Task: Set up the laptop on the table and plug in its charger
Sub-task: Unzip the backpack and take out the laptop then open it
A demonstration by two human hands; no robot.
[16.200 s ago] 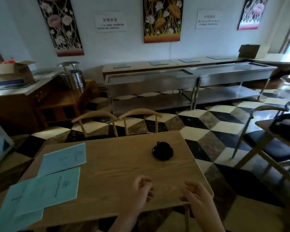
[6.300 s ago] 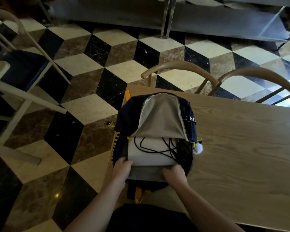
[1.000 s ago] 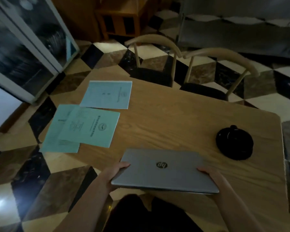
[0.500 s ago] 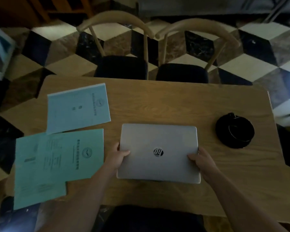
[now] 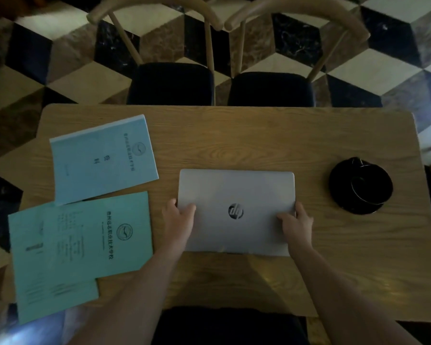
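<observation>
- Laptop (image 5: 237, 211): silver, lid shut, lying flat on the wooden table (image 5: 234, 138), roughly midway along it and nearer the person's edge; logo facing up.
- Left hand (image 5: 178, 221): gripping the laptop's left edge, thumb lying over the lid, fingers tucked below and out of sight.
- Right hand (image 5: 296, 226): gripping the right edge the same way, thumb pressing on the lid.
- Step in hand: the laptop is being settled into place on the table; by the look of it the placing is all but done, while opening it and plugging in are not yet begun.
- Next move, as a judgement: both hands letting go, then one lifting the front lip of the lid while the other is steadying the base. The charger is not showing anywhere in view, so it is needing to be fetched, along with a socket.
- Booklets (image 5: 102, 158): three pale blue-green ones lying to the left, the nearest just beside the left hand, not touching the laptop.
- Cup and saucer (image 5: 361, 185): black, sitting well clear to the right.
- Change from half a second ago: the laptop is sitting in much the same spot, and both hands are keeping their grip on its sides, now gripping slightly further up the edges.
</observation>
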